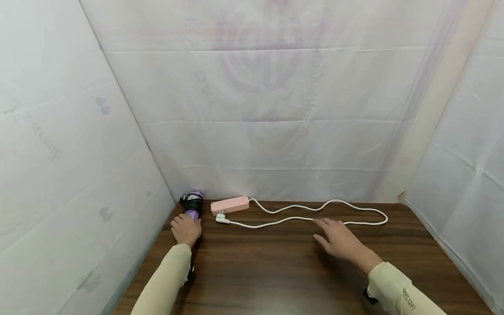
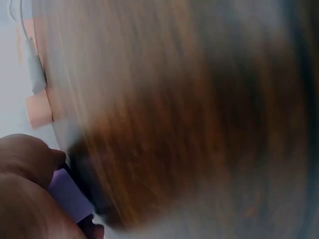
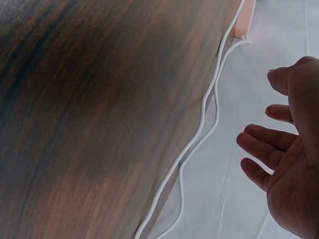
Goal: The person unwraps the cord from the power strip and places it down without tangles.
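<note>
At the table's far left corner, the left hand (image 1: pixel 186 229) grips a purple device (image 1: pixel 193 206) wrapped in black cord. Just beside it lies a pink power strip (image 1: pixel 230 204) with its white plug (image 1: pixel 222 218). Its white cable (image 1: pixel 346 203) loops rightward across the wooden table (image 1: pixel 275 271), where the right hand (image 1: pixel 338 239) hovers near it, fingers spread and holding nothing.

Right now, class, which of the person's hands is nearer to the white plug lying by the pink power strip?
Left. The left hand grips a purple object just left of the white plug; the right hand hovers farther right, by the cord.
</note>
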A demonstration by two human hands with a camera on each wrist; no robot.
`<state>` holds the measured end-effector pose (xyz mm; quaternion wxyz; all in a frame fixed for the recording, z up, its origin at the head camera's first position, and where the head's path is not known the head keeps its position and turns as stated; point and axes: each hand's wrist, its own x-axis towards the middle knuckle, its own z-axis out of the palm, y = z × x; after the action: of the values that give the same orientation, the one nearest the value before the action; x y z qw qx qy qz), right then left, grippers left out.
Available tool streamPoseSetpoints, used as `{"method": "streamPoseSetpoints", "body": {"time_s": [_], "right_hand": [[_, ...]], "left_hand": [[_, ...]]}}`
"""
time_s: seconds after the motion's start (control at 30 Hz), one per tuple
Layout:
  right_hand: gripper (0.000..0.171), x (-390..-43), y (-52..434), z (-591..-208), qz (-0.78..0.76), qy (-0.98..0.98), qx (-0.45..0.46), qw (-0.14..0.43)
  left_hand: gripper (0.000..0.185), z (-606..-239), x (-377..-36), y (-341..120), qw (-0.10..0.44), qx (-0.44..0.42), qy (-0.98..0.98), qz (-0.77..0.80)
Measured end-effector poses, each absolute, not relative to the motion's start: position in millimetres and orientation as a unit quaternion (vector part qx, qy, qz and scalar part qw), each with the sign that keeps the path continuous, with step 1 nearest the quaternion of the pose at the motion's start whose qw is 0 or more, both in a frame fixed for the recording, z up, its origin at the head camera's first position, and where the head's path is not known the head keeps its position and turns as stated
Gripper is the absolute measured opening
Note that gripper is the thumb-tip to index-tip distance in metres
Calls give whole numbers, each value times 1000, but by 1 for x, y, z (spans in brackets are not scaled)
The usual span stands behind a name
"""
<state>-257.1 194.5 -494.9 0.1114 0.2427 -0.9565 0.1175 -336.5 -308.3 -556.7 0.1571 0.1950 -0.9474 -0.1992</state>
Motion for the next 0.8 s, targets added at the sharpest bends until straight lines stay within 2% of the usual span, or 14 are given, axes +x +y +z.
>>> {"method": "streamPoseSetpoints", "body": {"time_s": [0.07, 0.17, 0.37, 0.63, 0.8], "right_hand": [[50, -255, 195, -495, 125, -956, 242, 108], [50, -253, 196, -494, 134, -956, 237, 106], [51, -255, 195, -493, 147, -956, 235, 96], [51, -256, 200, -493, 152, -955, 235, 95], [52, -254, 204, -490, 165, -955, 230, 92]], "left_hand": [[68, -559, -338, -311, 181, 188, -946, -194], [65, -556, -340, -314, 167, 183, -943, -221], [69, -558, -341, -322, 122, 206, -917, -320], [69, -555, -330, -326, 151, 191, -877, -415], [71, -543, -321, -327, 142, 190, -828, -507]]}}
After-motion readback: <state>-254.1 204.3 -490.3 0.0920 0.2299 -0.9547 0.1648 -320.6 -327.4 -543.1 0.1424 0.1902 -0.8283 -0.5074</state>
